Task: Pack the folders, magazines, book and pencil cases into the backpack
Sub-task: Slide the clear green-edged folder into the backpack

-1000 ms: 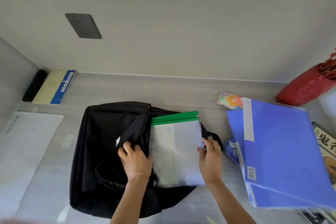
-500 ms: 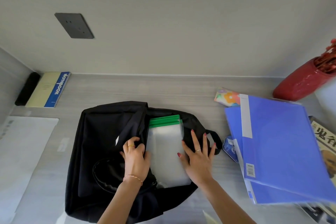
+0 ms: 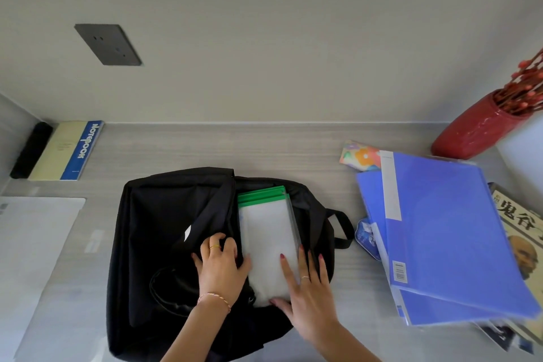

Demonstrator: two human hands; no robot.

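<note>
A black backpack [image 3: 158,232] lies flat on the grey desk with its main opening spread. Translucent folders with green spines [image 3: 266,232] lie partly inside the opening. My left hand [image 3: 221,266] grips the backpack's front flap and holds it back. My right hand [image 3: 307,291] rests flat with fingers spread on the folders' lower right part. To the right lie two blue folders [image 3: 449,232], stacked on a magazine [image 3: 521,232]. A floral pencil case [image 3: 360,157] and a blue pencil case [image 3: 365,236] peek out beside them.
A red vase [image 3: 476,129] with red twigs stands at the back right. A notebook with a blue spine [image 3: 69,150] and a black object [image 3: 30,150] lie at the back left. A white sheet [image 3: 32,258] lies at the left. A wall runs behind the desk.
The folders slid further left into the backpack's opening. My right hand went from holding their right edge to lying flat on them. My left hand stayed on the flap.
</note>
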